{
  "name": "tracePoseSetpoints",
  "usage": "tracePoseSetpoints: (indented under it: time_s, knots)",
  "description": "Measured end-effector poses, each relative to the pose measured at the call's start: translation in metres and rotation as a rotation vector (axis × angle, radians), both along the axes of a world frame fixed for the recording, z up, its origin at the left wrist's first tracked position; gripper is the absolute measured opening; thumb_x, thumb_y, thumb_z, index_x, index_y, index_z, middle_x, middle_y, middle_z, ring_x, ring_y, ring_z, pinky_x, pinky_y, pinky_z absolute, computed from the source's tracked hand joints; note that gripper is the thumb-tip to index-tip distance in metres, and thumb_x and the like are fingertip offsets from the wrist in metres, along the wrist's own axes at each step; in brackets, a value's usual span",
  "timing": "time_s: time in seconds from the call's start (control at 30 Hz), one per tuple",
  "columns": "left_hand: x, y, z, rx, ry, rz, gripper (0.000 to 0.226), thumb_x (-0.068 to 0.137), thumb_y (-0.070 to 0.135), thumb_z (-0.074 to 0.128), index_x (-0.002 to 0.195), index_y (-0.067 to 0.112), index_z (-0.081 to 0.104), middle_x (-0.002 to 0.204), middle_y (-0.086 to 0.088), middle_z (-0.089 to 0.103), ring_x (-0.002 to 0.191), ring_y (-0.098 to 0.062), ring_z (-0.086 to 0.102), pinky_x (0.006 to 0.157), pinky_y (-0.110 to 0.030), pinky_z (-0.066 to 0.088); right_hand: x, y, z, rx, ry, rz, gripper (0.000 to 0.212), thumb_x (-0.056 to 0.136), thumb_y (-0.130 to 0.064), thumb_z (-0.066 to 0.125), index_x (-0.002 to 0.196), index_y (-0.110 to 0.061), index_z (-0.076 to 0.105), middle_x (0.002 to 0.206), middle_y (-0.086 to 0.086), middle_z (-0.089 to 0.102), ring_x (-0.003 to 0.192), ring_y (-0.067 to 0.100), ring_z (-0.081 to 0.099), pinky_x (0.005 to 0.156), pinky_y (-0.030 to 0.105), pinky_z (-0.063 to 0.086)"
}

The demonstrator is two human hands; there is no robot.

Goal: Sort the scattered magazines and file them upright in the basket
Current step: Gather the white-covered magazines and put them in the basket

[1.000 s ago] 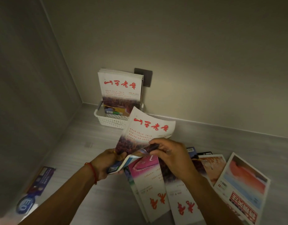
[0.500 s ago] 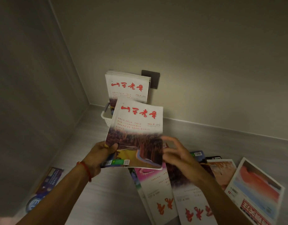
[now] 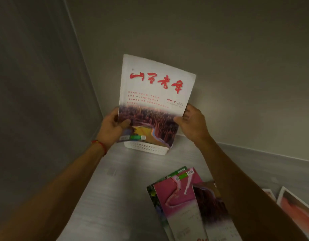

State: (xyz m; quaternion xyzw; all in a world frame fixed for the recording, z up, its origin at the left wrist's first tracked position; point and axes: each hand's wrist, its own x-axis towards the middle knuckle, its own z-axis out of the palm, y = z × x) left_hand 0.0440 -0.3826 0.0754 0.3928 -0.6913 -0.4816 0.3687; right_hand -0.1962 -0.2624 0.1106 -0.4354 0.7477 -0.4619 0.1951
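Observation:
I hold a white magazine [image 3: 155, 94] with red brush lettering and a reddish field photo upright, just above the white perforated basket [image 3: 146, 149] in the corner. My left hand [image 3: 112, 126] grips its left edge, thumb on the cover. My right hand [image 3: 192, 122] grips its right edge. The magazine hides the basket's inside and whatever stands in it. Loose magazines lie on the floor at lower right: a pink-covered one [image 3: 180, 197], a dark reddish one [image 3: 211, 206] and a green one [image 3: 156, 192] under them.
The basket sits where the left wall [image 3: 37, 84] meets the back wall [image 3: 237, 58]. Another magazine with an orange-red cover [image 3: 296, 211] lies at the far right edge of the grey floor [image 3: 119, 188].
I have carried the magazine up and forward to the basket. My right hand, open beside it before, now grips its right edge. The view has moved closer to the corner.

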Motion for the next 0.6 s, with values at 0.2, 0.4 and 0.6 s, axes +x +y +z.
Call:
tracePoseSetpoints:
  time_s: [0.2, 0.4, 0.6]
  knots:
    - [-0.024, -0.063, 0.000, -0.029, -0.116, 0.126, 0.023, 0.090, 0.015, 0.062, 0.112, 0.013, 0.069, 0.105, -0.008, 0.074, 0.096, -0.026, 0.070, 0.089, -0.049, 0.058, -0.006, -0.039, -0.016, -0.059, -0.001, -0.122, 0.032, 0.088, -0.014, 0.070, 0.119, -0.014, 0.061, 0.119, 0.006, 0.070, 0.101, 0.020, 0.069, 0.083, 0.028, 0.059]
    - [-0.027, -0.081, -0.031, 0.118, -0.061, 0.103, 0.050, 0.077, 0.050, 0.060, 0.114, 0.018, 0.068, 0.111, -0.009, 0.074, 0.103, -0.030, 0.070, 0.091, -0.055, 0.056, -0.009, -0.050, -0.043, 0.048, 0.048, -0.098, 0.026, 0.095, -0.028, 0.061, 0.115, -0.011, 0.061, 0.114, 0.008, 0.072, 0.094, 0.023, 0.071, 0.082, 0.034, 0.060]
    - [-0.032, -0.086, -0.063, 0.204, -0.069, 0.098, 0.057, 0.075, 0.058, 0.060, 0.112, 0.016, 0.072, 0.110, -0.009, 0.075, 0.103, -0.027, 0.071, 0.094, -0.052, 0.056, -0.006, -0.057, -0.064, 0.168, 0.072, -0.149, 0.030, 0.098, -0.030, 0.056, 0.113, -0.005, 0.064, 0.111, 0.013, 0.073, 0.095, 0.027, 0.071, 0.085, 0.032, 0.056]
